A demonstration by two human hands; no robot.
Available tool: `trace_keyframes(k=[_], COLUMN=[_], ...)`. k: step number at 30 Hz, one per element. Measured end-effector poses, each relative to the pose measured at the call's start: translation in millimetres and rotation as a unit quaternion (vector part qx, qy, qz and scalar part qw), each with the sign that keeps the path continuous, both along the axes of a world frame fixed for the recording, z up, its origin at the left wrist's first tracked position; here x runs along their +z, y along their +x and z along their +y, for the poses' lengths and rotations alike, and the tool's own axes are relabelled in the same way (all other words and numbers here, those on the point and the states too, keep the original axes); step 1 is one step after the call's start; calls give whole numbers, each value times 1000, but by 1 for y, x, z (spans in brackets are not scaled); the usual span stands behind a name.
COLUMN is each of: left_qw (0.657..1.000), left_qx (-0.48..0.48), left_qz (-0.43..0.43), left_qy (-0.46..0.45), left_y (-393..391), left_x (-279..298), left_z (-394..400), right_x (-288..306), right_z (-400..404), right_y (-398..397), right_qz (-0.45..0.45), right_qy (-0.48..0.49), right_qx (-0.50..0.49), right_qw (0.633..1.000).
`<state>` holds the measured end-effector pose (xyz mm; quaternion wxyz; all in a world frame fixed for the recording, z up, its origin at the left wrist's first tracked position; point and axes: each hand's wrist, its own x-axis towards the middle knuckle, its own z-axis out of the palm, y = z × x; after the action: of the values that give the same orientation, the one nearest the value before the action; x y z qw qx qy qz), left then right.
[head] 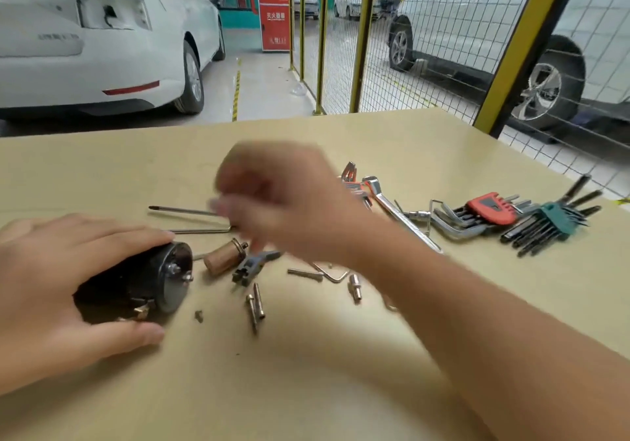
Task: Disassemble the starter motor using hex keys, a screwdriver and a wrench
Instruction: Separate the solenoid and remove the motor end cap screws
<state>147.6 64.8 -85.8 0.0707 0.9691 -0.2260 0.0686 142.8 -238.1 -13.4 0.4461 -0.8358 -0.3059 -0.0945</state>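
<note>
You work at a beige tabletop (306, 389) in a car workshop, with a yellow mesh fence and white cars behind it.

Nearest to you, your left hand (51, 290) rests over the dark motor body (136, 283), the fingers spread and curved around the housing to keep it down on the tabletop. Its end plate with the small studs faces right.

Just beside it lie parts that are already out: a copper-coloured cylinder (223, 259), a small grey bracket piece (250, 266), several long bolts (255, 306), one more bolt (354, 287) and a tiny screw (198, 315). A loose hex key (335, 275) lies among them. So I judge that a good part of the work is done, but the main body is not yet opened.

Your right hand (289, 201) is above the parts and it is blurred; I cannot tell if its fingers hold something. Near it lies a screwdriver (180, 210) and a long bent key (201, 230).

Further right are the wrench (395, 210) and the hex key sets (511, 219), well apart from the motor.
</note>
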Motion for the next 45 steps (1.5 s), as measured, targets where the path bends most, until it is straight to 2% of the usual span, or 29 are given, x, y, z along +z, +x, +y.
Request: trace_keyframes(k=[2,5,7,11,16,20,30,34,45], left_qw=[1000,999,999,998,995,993,992,993,992], left_qx=[-16,-14,-22,-45,-70,-85,-94,-89,-97], left_qz=[-5,-20,-25,-46,-61,-70,-71,-66,-74], left_qy=[-25,-26,-24,-21,-34,-44,-37,-40,-34], left_y=[0,-2,-4,-8,-21,-27,-23,-19,-19], left_x=[-5,-3,-1,6,17,26,23,18,17], left_z=[2,2,1,-2,-9,-14,-8,-4,-4], right_x=[23,27,17,5,13,13,12,11,-17], right_z=[-45,-104,-119,-125,-133,-132,-104,-95,-108], right_y=[15,35,47,58,53,42,31,22,4], right_qz=[-17,74,126,202,209,219,297,280,149], right_qy=[-83,-264,-314,-338,-342,-440,-511,-530,-535], right_qx=[-37,-138,-184,-209,-224,-219,-256,-287,-358], right_qw=[996,952,923,895,888,843,765,747,750])
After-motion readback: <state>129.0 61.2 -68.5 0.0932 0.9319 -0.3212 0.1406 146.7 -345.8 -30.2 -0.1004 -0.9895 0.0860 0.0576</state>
